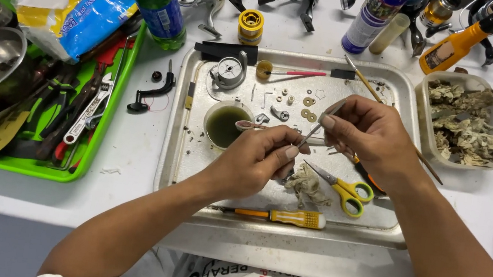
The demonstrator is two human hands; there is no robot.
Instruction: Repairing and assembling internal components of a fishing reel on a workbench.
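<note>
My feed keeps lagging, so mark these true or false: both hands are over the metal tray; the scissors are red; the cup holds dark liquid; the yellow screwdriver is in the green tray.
1. Both the left hand and the right hand are over the metal tray: true.
2. The scissors are red: false, their handles are yellow.
3. The cup holds dark liquid: true.
4. The yellow screwdriver lies in the green tray: false, it lies at the metal tray's near edge.
</note>
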